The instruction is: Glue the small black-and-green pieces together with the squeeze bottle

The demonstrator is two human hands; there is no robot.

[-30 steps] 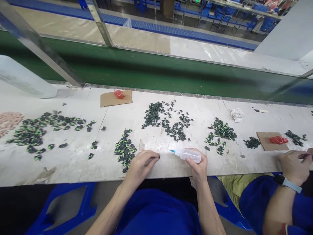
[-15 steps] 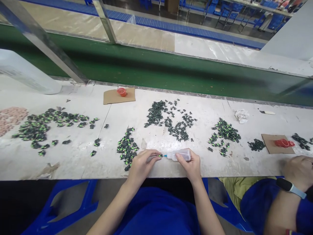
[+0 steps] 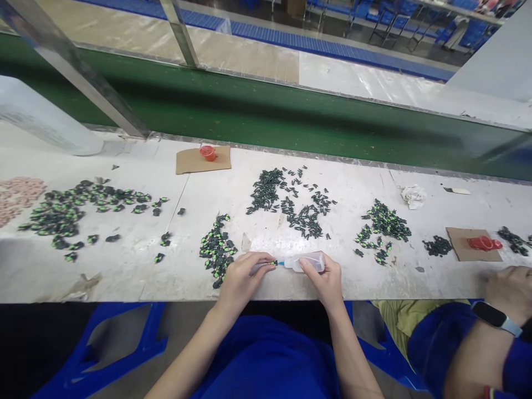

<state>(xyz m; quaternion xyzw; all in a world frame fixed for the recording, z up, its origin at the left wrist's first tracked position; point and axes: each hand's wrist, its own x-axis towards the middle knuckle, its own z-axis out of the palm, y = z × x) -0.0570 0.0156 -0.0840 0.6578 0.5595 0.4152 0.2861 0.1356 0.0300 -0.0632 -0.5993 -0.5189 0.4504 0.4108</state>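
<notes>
From my end, L hand (image 3: 241,276) has a small blk/grn pc (image 3: 273,262) pinched over the table (image 3: 166,282), btwn both hands. My R hand (image 3: 329,281) grips a translucent btl (image 3: 315,261), blue tip (image 3: 281,263) right by the pc, contact unclear.

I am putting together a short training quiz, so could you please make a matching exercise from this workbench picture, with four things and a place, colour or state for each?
Things:
1. bottle
2. far-left heap
3. small part
4. wad

Places, colours, states:
A. pinched in the left hand
B. white and crumpled
C. held in the right hand
D. pink

Right pairs: 1-C, 2-D, 3-A, 4-B.
</notes>
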